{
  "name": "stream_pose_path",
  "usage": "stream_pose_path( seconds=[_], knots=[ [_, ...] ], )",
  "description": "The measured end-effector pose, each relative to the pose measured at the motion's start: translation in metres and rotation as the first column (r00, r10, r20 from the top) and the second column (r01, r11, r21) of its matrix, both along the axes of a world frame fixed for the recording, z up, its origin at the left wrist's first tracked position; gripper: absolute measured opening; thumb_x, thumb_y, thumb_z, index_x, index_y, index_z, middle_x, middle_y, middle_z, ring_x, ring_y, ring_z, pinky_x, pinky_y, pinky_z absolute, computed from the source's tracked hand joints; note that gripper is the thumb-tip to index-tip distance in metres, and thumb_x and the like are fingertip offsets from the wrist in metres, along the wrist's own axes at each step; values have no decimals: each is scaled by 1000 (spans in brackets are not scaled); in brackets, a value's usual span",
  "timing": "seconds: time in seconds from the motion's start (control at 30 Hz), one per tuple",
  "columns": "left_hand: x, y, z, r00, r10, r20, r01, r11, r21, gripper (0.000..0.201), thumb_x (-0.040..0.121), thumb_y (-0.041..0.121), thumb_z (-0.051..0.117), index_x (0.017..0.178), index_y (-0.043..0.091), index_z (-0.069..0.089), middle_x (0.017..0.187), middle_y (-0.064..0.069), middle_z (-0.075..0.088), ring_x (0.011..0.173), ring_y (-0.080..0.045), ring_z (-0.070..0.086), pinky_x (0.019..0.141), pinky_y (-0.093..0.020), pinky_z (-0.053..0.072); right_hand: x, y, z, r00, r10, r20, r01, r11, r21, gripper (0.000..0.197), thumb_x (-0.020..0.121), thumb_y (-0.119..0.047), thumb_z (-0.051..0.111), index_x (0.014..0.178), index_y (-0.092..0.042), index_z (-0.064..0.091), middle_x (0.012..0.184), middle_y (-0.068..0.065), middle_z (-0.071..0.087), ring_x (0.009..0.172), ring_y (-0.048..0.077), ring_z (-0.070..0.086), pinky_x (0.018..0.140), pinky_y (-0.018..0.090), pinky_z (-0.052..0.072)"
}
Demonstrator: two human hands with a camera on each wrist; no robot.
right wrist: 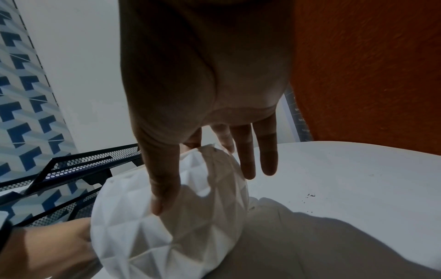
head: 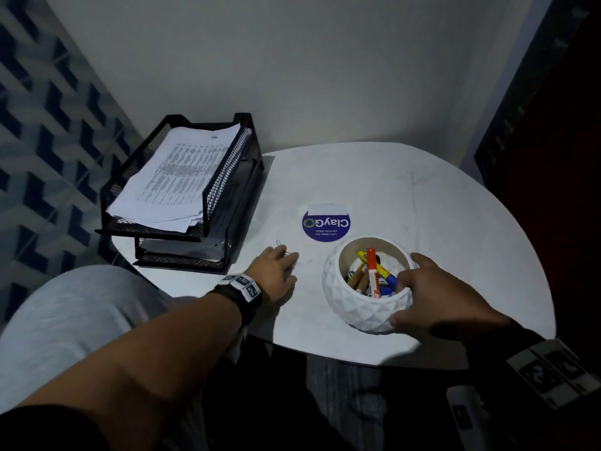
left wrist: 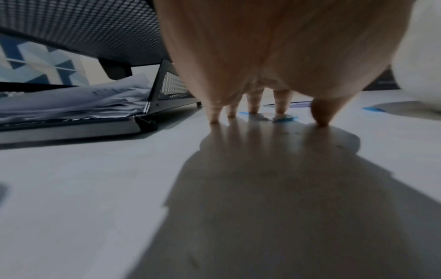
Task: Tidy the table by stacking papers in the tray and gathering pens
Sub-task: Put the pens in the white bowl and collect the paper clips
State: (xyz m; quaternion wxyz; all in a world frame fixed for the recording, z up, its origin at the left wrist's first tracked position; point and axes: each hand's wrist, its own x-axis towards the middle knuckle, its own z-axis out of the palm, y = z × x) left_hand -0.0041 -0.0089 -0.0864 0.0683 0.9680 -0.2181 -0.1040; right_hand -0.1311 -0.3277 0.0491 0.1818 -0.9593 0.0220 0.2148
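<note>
A black mesh two-tier tray [head: 227, 177] stands at the table's left, with a stack of printed papers [head: 175, 170] on its top tier. More papers [left wrist: 71, 102] lie in the lower tier. A white faceted bowl [head: 357, 307] near the front holds several pens and markers [head: 372, 271]. My right hand [head: 403, 297] grips the bowl's right side, thumb on the outer wall [right wrist: 133, 236] and forefinger over the rim. My left hand [head: 291, 262] is left of the bowl, fingertips [left wrist: 214, 119] down on the tabletop on small blue paper clips [left wrist: 284, 118].
The round white table [head: 422, 206] sits in a corner against grey walls. A purple ClayGo sticker [head: 326, 222] lies behind the bowl. A loose paper clip [head: 280, 245] rests just past my left fingers. My grey-clad lap [head: 65, 320] is at the lower left.
</note>
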Motion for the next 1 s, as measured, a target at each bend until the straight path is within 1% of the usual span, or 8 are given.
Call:
stream_pose_path(
  seconds=[0.13,0.27,0.37,0.47,0.67,0.83,0.93,1.0],
  knots=[
    [-16,-15,18,998,-59,-1,59,998,-20,21,88,22,43,89,17,64,94,-7,60,83,-34,60,71,-39,52,-5,4,3,1000,-4,10,4,1000,-29,47,66,-53,90,103,-33,69,155,-1,36,118,22,62,82,30,47],
    [-23,-14,23,995,-96,-11,96,993,65,20,83,12,55,88,22,72,101,-2,66,97,-26,63,79,-32,52,-10,9,5,1000,-8,14,9,999,-42,47,65,-54,90,101,-37,65,160,0,31,124,24,61,89,32,50],
    [-23,-18,25,997,-80,2,80,992,97,20,87,11,56,97,18,72,108,-6,66,101,-28,63,81,-30,47,-13,7,6,1000,-20,4,20,999,-51,45,65,-55,90,95,-38,60,158,0,32,124,25,61,87,32,49],
    [-22,-22,27,998,-67,5,66,992,103,20,93,18,51,103,13,68,109,-10,65,102,-32,63,82,-33,47,-15,5,6,1000,-23,5,23,998,-57,50,66,-55,90,105,-36,66,157,-1,33,122,24,61,89,32,51],
    [-4,-23,46,979,180,-91,-185,982,-47,17,84,21,62,88,21,78,95,0,76,94,-24,68,80,-23,50,-8,3,6,999,-36,-5,36,999,-33,43,65,-51,90,94,-38,62,154,-2,36,115,23,63,84,31,50],
    [1,-12,53,878,394,-271,-474,791,-387,12,73,16,74,70,26,78,71,11,75,70,-8,68,72,-21,55,0,4,6,1000,-24,1,24,999,-42,42,66,-51,90,93,-37,61,154,-1,36,114,24,63,84,31,50],
    [5,-23,82,883,300,-362,-469,625,-625,25,80,-1,77,66,20,75,62,3,71,56,-9,63,67,-30,55,4,4,5,1000,-27,0,27,999,-40,42,67,-51,91,96,-36,64,155,0,35,115,25,63,84,31,49],
    [3,-45,118,922,153,-356,-373,600,-708,14,82,-5,76,75,7,75,68,-6,72,59,-10,64,67,-28,59,4,5,4,1000,-24,2,24,999,-39,46,67,-51,91,103,-35,68,157,-1,34,116,25,63,87,33,52]
  ],
)
